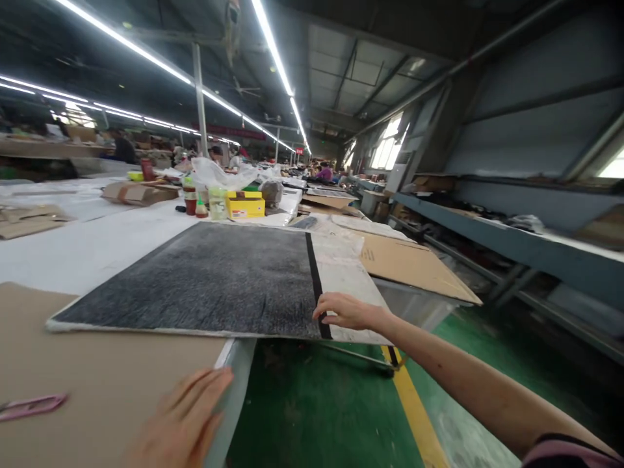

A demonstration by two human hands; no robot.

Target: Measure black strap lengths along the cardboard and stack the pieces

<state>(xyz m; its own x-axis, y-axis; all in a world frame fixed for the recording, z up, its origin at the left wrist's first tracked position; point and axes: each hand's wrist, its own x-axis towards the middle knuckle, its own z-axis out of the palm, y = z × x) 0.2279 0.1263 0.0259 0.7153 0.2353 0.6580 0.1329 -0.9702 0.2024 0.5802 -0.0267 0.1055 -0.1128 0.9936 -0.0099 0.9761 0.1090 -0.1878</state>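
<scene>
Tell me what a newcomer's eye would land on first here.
Probably the large dark gray sheet in the middle, with the right hand at the black strip along its right side. Next, the bright yellow box beyond it, and the green floor below.

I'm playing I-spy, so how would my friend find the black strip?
Start at the big, dark grey sheet. Go to its right-hand edge, where the right hand is. The black strip there is long, narrow and plain black, unlike the mottled sheet and pale surface either side.
</scene>
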